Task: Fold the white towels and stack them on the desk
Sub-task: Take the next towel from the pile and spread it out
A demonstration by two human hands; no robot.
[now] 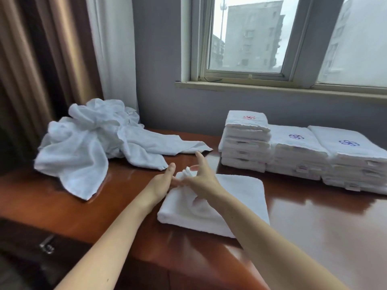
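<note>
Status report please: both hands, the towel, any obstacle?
Right hand pinches raised corner of half-folded towel; left hand open, touching it. Three folded stacks far right, unfolded pile left. Nothing in the way.

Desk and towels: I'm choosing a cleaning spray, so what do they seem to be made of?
The desk is likely wood or wood veneer, reddish-brown under a glossy lacquer; it mirrors the window light and the folded stacks. The half-folded towel is probably cotton terry, white and matte, with a nubby pile and soft creases.
</note>
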